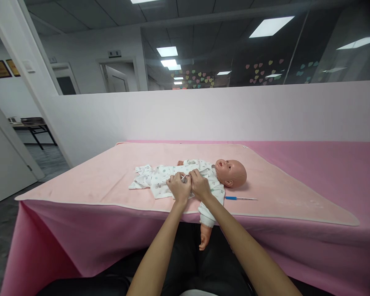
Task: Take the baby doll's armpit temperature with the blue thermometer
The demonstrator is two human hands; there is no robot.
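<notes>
A baby doll (234, 172) lies on its back across the table, head to the right, one arm hanging over the front edge. It wears a white patterned baby outfit (163, 181). At the doll's middle, my left hand (179, 187) pinches the front cloth of the outfit. Close against it, my right hand (200, 185) also has its fingers closed on the cloth. Between the fingertips the cloth is bunched up; whether a fastener is there I cannot tell. To the right of my right hand lies a thin tool with a blue handle and metal shaft (240, 198).
A light pink mat (89, 176) lies under the doll, over a darker pink tablecloth (327, 164) that hangs down in front. Behind the table rises a white wall (222, 115) with glass above. At the far left stands a small table (33, 127).
</notes>
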